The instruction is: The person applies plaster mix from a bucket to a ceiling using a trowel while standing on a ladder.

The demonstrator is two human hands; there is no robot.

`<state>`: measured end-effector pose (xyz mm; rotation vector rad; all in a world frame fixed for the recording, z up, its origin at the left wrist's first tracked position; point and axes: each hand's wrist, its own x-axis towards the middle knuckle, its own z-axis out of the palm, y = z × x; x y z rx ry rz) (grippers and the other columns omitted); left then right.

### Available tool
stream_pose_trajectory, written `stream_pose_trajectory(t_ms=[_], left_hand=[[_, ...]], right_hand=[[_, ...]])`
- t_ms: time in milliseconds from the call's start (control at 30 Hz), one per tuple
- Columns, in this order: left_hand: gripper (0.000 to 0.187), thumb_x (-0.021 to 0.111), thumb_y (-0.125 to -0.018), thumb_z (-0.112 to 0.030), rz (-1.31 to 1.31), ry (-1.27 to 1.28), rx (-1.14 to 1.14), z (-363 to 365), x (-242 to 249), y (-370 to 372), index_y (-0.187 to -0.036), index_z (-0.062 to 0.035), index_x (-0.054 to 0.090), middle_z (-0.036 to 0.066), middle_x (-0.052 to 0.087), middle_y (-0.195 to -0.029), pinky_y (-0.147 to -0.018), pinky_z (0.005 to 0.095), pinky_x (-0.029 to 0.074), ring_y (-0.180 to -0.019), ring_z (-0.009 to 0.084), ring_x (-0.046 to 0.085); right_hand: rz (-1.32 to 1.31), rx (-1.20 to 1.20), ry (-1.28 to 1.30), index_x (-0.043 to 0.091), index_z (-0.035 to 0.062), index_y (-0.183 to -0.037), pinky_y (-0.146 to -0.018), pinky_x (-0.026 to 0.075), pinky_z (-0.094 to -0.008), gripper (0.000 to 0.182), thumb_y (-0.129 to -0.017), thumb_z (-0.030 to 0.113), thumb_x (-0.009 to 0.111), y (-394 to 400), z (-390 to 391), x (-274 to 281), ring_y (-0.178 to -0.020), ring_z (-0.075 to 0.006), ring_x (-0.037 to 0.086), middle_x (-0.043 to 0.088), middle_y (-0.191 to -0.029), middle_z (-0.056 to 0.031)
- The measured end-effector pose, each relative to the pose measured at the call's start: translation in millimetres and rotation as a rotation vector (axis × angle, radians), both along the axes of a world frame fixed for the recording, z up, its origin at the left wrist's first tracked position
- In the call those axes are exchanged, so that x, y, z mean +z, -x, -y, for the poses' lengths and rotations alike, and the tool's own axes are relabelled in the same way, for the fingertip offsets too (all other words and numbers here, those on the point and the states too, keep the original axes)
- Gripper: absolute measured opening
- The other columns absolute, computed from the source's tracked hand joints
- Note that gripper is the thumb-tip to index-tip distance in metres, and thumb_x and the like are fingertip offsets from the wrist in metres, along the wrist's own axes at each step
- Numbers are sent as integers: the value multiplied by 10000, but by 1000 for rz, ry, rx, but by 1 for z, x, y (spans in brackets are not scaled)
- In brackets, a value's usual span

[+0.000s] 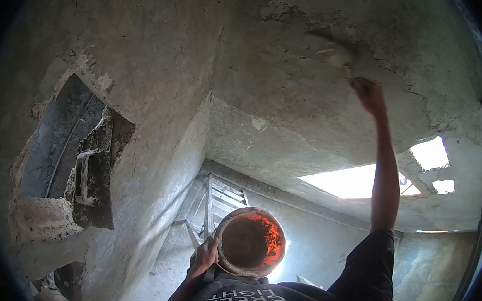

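Observation:
My left hand (205, 255) is closed on the rim of a round bucket (272, 238), held close in front of my chest. Its inner wall shows orange through a grey crust, and grey mortar (244, 242) lies inside. With the arm stretched up, my right hand (369, 95) is wrapped round the handle of a trowel (335, 54). The trowel's blade is blurred and lies at the rough grey plastered wall (305, 107); whether it presses flat cannot be made out.
At left, a broken-out opening (67, 140) in the wall holds a cement-caked box (89, 180). A metal ladder (219, 199) stands behind the bucket. Bright openings (344, 182) pierce the wall beside my right forearm. A wall corner runs down the middle.

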<state>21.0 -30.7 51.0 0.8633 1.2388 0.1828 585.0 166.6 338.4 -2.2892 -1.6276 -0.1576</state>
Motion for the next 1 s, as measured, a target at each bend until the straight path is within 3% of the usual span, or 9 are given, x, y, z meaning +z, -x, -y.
stream_pose_trajectory(t_ms=[167,233,400,500,567,667,833,967,1000], left_hand=[[477,512,-907,-503,-15,11,21,3,0,0,-776,-44,497,13,453,-501,-389,274,382,-396,107,446],[433,507,-925,-443,-22,-10,9,10,-18,2,-900,-12,542,33,503,-468,-378,288,389,-376,132,496],[461,506,-924,-444,-61,-55,-17,7,-17,3,-912,13,564,35,509,-464,-396,287,409,-381,136,513],[458,503,-926,-444,-80,-71,-21,5,-12,0,-885,9,559,35,506,-458,-400,287,413,-383,133,517],[457,497,-928,-446,-79,-92,-45,5,-10,1,-883,5,558,35,506,-463,-399,288,410,-380,131,510],[458,492,-929,-450,-81,-93,-36,1,3,-3,-886,0,563,34,509,-471,-400,289,408,-379,132,507],[444,487,-931,-449,-72,-83,-26,3,-14,-2,-861,-17,564,38,513,-472,-405,296,414,-387,140,518],[481,478,-920,-486,-123,-120,-85,3,-13,0,-833,-23,574,48,514,-457,-418,312,422,-403,162,543],[487,476,-919,-488,-140,-134,-102,3,-18,0,-809,-25,576,49,517,-458,-433,317,429,-409,167,548]], right_hand=[[-70,-131,-35,656,38,-1038,-652,500,-355,382,-874,377,590,4,20,51,-680,-202,653,689,-821,-145],[-84,-15,-69,658,42,-1026,-608,486,-350,357,-880,359,583,16,22,40,-610,-196,628,678,-762,-135],[22,140,17,660,108,-1040,-662,503,-404,307,-869,350,578,35,8,-26,-736,-295,665,679,-819,-146],[88,-65,254,650,135,-1065,-713,510,-432,333,-865,388,568,52,1,-27,-830,-325,656,677,-896,-151],[187,-172,164,637,127,-1087,-746,512,-440,374,-870,418,550,48,0,-15,-866,-319,653,665,-929,-164],[55,33,-105,643,93,-1069,-701,511,-420,398,-863,424,569,30,1,15,-803,-319,664,670,-879,-171],[130,-83,-198,659,26,-989,-527,450,-316,339,-877,341,599,57,20,54,-549,-166,598,643,-673,-118],[-127,162,-212,668,49,-942,-485,392,-286,239,-846,268,662,56,68,-19,-533,-97,477,574,-605,-69],[-227,21,-72,649,45,-900,-494,399,-287,233,-790,236,726,80,90,-31,-546,-93,489,566,-612,-70]])
